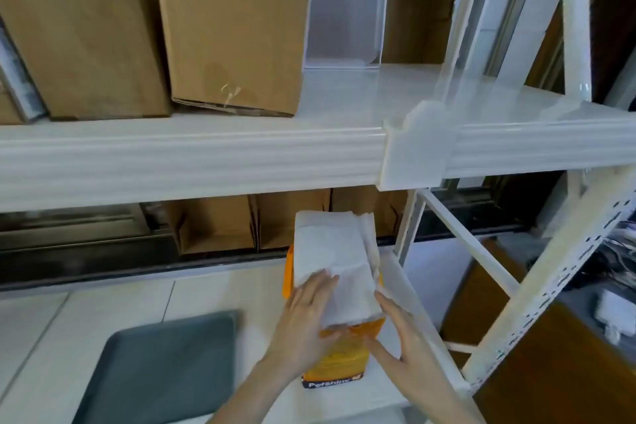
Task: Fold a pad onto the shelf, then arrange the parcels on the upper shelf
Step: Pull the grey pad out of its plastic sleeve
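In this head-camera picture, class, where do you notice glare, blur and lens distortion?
Head view: glare washes out the upper shelf surface near the clear box; the shelf's front beam bows from wide-angle distortion; the grey mat edges and both hands, left and right, look soft on the white pad.

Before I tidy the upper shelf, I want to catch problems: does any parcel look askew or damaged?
Yes. The tall cardboard box leans left, its bottom edge lifted off the upper shelf, with loose tape peeling near its base. The flat box beside it also tilts.
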